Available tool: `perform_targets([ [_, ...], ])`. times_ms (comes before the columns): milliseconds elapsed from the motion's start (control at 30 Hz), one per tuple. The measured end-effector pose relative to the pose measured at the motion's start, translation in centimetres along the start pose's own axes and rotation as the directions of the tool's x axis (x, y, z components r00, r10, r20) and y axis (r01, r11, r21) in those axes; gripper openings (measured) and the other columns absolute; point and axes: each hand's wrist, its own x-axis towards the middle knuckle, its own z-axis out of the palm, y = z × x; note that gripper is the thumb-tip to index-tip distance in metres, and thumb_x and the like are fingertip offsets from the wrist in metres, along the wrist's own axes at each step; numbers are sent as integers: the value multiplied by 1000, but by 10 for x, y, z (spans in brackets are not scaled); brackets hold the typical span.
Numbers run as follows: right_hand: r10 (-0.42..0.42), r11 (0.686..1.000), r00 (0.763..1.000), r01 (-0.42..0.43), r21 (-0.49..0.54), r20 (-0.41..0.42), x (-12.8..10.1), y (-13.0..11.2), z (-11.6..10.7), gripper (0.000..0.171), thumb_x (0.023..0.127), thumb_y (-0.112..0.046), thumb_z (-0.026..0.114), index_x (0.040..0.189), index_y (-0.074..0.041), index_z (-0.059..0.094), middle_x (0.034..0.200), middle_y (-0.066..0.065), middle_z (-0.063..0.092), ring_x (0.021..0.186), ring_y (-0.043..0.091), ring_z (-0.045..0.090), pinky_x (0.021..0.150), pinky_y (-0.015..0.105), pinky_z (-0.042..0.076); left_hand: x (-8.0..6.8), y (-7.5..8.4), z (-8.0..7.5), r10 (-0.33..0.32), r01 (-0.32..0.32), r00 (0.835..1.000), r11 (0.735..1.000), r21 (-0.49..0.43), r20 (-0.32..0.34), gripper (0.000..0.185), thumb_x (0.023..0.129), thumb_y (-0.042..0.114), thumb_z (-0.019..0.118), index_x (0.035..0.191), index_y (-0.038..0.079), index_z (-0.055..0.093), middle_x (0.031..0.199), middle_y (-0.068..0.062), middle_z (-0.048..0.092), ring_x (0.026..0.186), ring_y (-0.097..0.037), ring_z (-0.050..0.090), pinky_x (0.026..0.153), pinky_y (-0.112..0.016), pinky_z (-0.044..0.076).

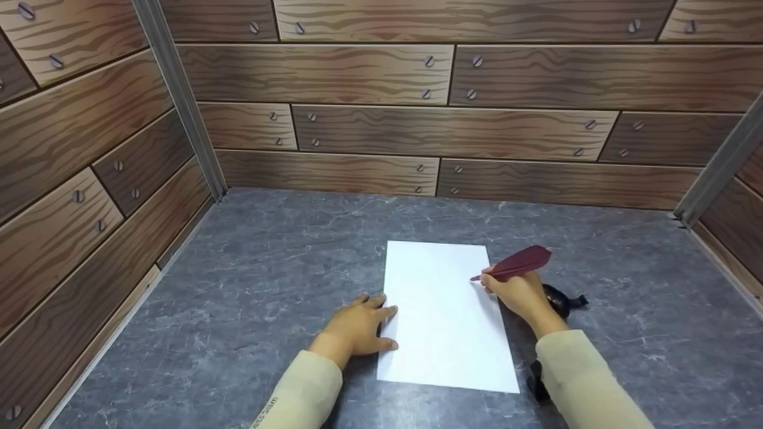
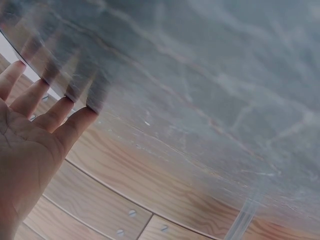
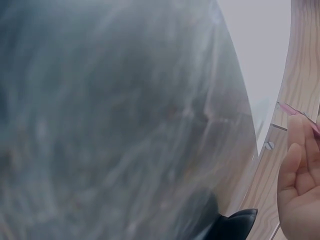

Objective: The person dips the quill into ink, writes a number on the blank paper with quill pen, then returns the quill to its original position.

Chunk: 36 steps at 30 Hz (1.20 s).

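My left hand (image 1: 357,328) rests spread-fingered at the sheet (image 1: 444,316)'s nine o'clock edge on the counter (image 1: 238,298); my right hand (image 1: 518,295) pinches the quill (image 1: 515,264). The paper could skid; my wrist might knock the ink pot (image 1: 560,301).

The sheet of paper (image 1: 444,316) is plain white, the quill (image 1: 518,263) dark red, the counter (image 1: 250,286) grey with pale marble veining, the walls (image 1: 369,77) brown wood-grain planks with printed screws, the sleeves (image 1: 587,381) cream.

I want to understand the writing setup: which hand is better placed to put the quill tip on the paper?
Right. The right hand already grips the red quill, tip at the paper edge; left hand lies flat, steadying the sheet.
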Motion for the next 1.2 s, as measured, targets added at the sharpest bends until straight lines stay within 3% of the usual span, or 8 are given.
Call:
perform_targets([
  [400, -15, 1000, 1000, 15, 15, 11, -2, 0, 3, 18, 86, -15, 70, 96, -2, 75, 73, 2, 70, 65, 8, 62, 58, 19, 47, 1, 1, 1, 1, -1, 1000, 1000, 7, 3, 67, 82, 54, 67, 140, 26, 50, 149, -3, 39, 136, -35, 32, 103, -55, 34],
  [767, -63, 997, 997, 65, -39, 46, -7, -7, 6, 15, 86, -18, 70, 94, -7, 76, 70, -1, 69, 65, 8, 59, 63, 24, 45, 2, 1, 2, 16, -16, 1000, 1000, 9, -6, 66, 82, 53, 67, 140, 25, 51, 148, -4, 40, 135, -36, 33, 102, -54, 36],
  [1200, -85, 996, 990, 86, -4, 111, -13, -14, 14, 16, 88, -18, 70, 96, -6, 76, 73, -1, 69, 67, 9, 58, 65, 26, 44, 1, -1, 2, 10, -10, 1000, 1000, 3, 4, 68, 82, 54, 67, 141, 25, 50, 149, -3, 38, 136, -35, 32, 103, -54, 34],
])
